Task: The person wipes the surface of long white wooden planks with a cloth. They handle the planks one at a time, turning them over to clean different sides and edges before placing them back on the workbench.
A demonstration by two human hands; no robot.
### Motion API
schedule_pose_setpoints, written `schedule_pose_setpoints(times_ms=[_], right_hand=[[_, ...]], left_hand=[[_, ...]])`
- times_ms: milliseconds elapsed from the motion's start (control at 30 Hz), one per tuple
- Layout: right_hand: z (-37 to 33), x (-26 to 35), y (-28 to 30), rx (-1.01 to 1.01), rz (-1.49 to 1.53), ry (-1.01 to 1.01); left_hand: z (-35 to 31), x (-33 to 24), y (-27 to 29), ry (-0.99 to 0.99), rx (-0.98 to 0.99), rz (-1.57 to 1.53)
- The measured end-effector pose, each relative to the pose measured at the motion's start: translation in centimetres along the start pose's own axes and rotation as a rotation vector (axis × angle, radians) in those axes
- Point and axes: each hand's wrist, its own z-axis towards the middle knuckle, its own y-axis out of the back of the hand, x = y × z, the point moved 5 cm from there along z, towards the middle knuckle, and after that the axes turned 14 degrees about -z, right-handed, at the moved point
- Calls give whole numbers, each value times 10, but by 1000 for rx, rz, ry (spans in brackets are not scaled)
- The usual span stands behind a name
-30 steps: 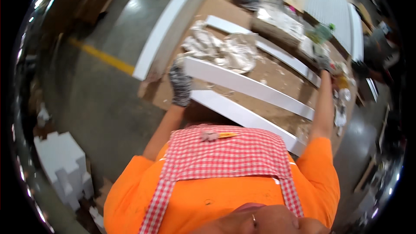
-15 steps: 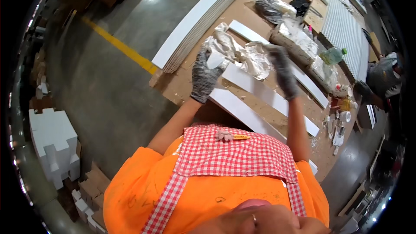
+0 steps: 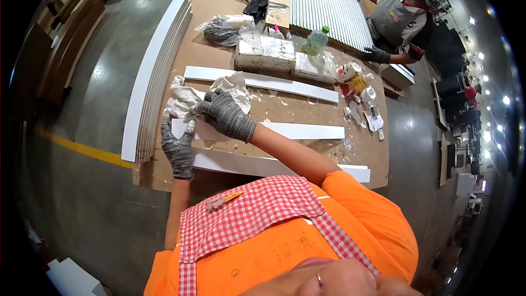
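Observation:
Both my hands wear grey knitted gloves. My left hand (image 3: 177, 148) is at the left end of a flat white strip (image 3: 296, 130), thumb on one side and fingers on the other, gripping it. My right hand (image 3: 226, 114) reaches across to the same end, fingers curled against a crumpled off-white cloth (image 3: 185, 97); its fingertips are partly hidden. The cloth spreads behind both hands. A second white strip (image 3: 235, 163) lies nearer my body, and a third white strip (image 3: 274, 83) lies beyond the cloth.
A tall stack of white boards (image 3: 156, 77) lines the table's left edge. Stained white blocks (image 3: 266, 52), a green-capped bottle (image 3: 316, 41) and small containers (image 3: 356, 83) stand farther back. Across the table, a person (image 3: 397, 22) touches a ridged row of white strips (image 3: 329, 11).
My view has turned to the right. My right hand has moved left, from the right of the cloth to close beside my left hand. My left hand stays at the strip's end.

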Motion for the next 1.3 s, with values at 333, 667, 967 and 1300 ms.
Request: schedule_pose_setpoints(times_ms=[333, 667, 967, 1300], right_hand=[[2, 6, -8, -88, 48, -12], [2, -1, -21, -76, 88, 36], [9, 13, -15, 2, 58, -45], [8, 9, -18, 3, 61, -49]], left_hand=[[3, 1, -1, 16, 23, 41], [2, 16, 6, 23, 53, 45], [4, 21, 12, -11, 6, 79], [4, 25, 10, 12, 40, 64]])
